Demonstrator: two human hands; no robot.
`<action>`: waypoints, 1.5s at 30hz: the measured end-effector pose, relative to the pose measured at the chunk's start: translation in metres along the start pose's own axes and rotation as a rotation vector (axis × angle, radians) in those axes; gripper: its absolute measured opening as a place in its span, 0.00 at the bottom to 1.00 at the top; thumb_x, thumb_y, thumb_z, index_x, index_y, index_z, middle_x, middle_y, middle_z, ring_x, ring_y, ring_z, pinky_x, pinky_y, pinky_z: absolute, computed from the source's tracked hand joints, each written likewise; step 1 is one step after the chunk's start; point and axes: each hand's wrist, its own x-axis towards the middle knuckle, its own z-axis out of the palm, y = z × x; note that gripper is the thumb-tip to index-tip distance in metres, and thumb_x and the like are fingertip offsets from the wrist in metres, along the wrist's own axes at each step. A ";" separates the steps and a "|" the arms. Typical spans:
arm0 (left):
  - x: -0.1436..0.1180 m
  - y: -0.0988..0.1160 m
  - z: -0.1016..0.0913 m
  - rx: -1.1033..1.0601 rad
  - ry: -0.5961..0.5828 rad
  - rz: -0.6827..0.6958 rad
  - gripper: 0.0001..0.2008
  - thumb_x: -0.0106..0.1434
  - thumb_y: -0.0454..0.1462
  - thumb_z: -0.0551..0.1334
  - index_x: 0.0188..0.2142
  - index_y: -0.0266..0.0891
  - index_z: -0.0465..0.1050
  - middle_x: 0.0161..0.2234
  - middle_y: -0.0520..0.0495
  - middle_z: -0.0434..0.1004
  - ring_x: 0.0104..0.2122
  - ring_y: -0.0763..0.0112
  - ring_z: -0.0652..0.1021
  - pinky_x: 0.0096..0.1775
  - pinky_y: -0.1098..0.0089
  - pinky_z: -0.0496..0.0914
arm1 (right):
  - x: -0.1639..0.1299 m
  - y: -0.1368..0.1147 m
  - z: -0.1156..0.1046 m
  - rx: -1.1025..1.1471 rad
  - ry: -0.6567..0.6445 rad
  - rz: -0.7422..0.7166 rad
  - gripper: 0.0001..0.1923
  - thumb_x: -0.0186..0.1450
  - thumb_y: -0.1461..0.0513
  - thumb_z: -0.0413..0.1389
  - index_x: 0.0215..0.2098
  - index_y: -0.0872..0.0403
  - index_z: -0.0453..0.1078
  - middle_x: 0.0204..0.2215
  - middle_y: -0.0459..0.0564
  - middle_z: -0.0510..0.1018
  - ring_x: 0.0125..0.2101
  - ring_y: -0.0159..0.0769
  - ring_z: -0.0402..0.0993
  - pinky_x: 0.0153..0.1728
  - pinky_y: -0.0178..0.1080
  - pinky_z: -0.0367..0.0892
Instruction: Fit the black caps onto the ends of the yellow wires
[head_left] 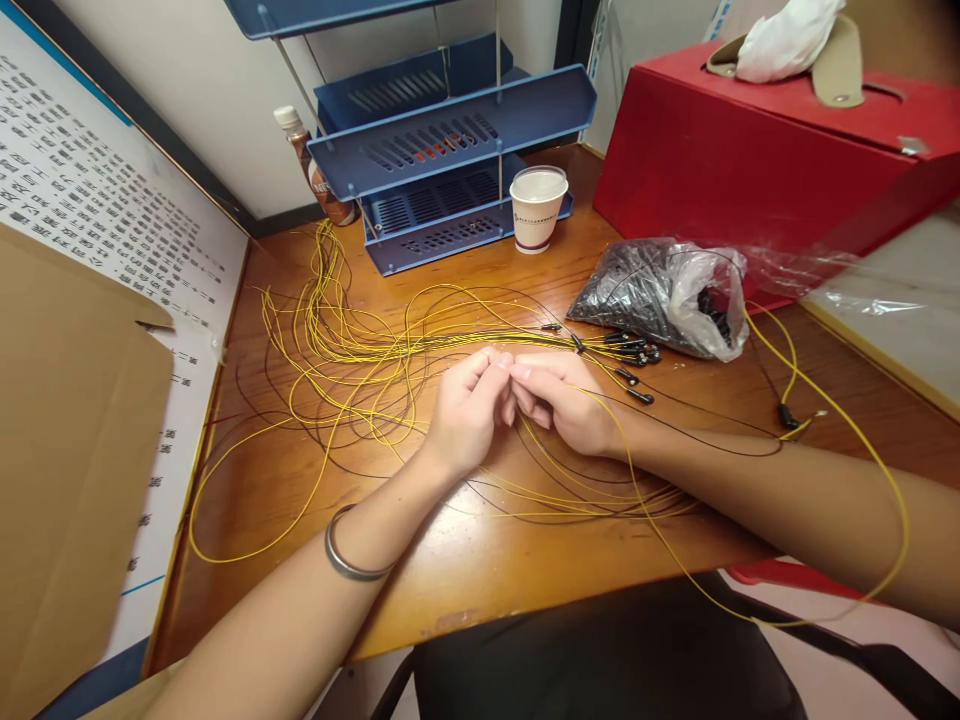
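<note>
My left hand (469, 410) and my right hand (562, 400) meet fingertip to fingertip over the middle of the wooden desk (465, 570). Both pinch a thin yellow wire (637, 480) between thumb and fingers; what sits at the pinched end is hidden. The wire runs over my right wrist and loops off the desk edge to the right. A tangle of yellow and black wires (352, 350) spreads across the desk behind and left of my hands. Several black-capped wire ends (634, 350) lie just right of my hands. A metal bangle (349, 560) circles my left wrist.
A clear plastic bag of small black parts (660, 290) lies right of centre. A paper cup (536, 208) stands before blue stacked trays (450, 140), with a bottle (315, 170) at their left. A red box (765, 150) fills the back right. Cardboard (67, 440) leans at left.
</note>
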 end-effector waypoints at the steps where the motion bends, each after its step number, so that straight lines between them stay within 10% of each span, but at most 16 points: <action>1: 0.000 0.000 0.000 -0.002 -0.001 -0.002 0.21 0.70 0.42 0.57 0.21 0.40 0.63 0.16 0.54 0.65 0.18 0.76 0.67 0.26 0.71 0.63 | 0.000 0.000 0.000 0.005 0.000 -0.005 0.25 0.71 0.57 0.50 0.16 0.53 0.59 0.14 0.42 0.65 0.18 0.27 0.61 0.23 0.34 0.58; 45: 0.000 -0.004 -0.001 0.028 -0.010 -0.014 0.23 0.72 0.45 0.57 0.21 0.39 0.64 0.16 0.54 0.66 0.20 0.76 0.69 0.29 0.71 0.66 | 0.002 -0.004 0.001 0.041 -0.018 0.026 0.29 0.70 0.49 0.52 0.14 0.51 0.57 0.11 0.41 0.59 0.17 0.29 0.59 0.21 0.36 0.59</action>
